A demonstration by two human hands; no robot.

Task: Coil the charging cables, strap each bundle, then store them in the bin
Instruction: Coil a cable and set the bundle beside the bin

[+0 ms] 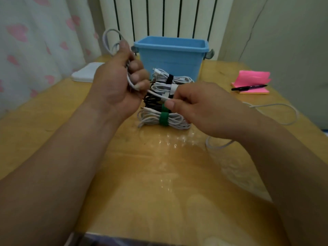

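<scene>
My left hand (117,82) grips loops of a white charging cable (108,41) that stick up above its fist. My right hand (200,107) pinches the same cable's free end near its plug, stretched between both hands. Behind them on the wooden table (159,174) lies a row of several strapped bundles: a white one with a green strap (164,118) nearest, black ones in the middle, and white ones with a white strap (173,87) and a black strap (170,79) further back. The blue bin (170,55) stands upright behind the row; its inside is hidden.
More loose white cable (276,110) trails over the table at the right and under my right wrist. A pink sticky-note pad (252,82) with a black pen (248,87) lies at the far right. A white flat box (85,73) sits far left. A radiator stands behind the bin.
</scene>
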